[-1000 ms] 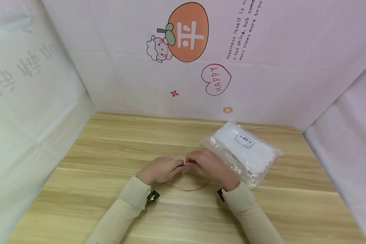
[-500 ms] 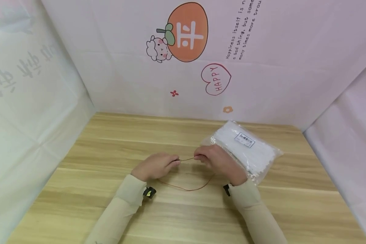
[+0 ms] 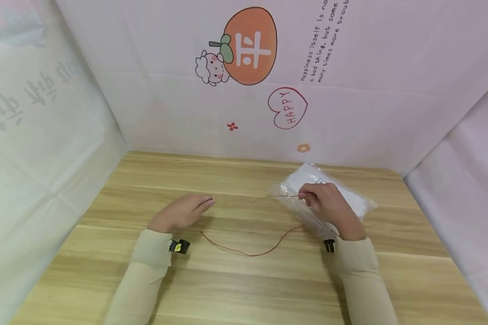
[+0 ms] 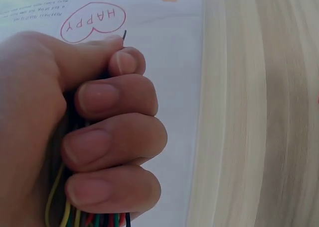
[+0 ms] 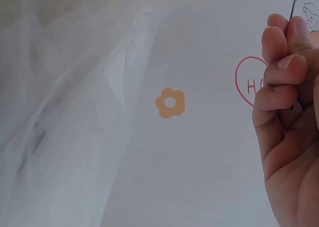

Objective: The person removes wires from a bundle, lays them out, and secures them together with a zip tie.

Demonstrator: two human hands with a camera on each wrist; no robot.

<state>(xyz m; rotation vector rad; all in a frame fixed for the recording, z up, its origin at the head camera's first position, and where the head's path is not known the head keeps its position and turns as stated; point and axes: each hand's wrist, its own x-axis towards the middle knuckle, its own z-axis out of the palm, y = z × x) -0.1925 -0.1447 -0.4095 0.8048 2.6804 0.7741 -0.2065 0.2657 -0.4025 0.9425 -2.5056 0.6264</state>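
"Where could a hand pass?"
"Over the left part of the table [image 3: 101,225], or between the sleeves [image 3: 136,275], nearer than the red wire [image 3: 250,255]."
"What's in the way?"
"The plastic bag [image 3: 355,196], beside or under the right hand [image 3: 327,205]; a thin wire [image 3: 284,196] jutting leftward from its fingers; the back wall [image 3: 166,113], right behind the table."
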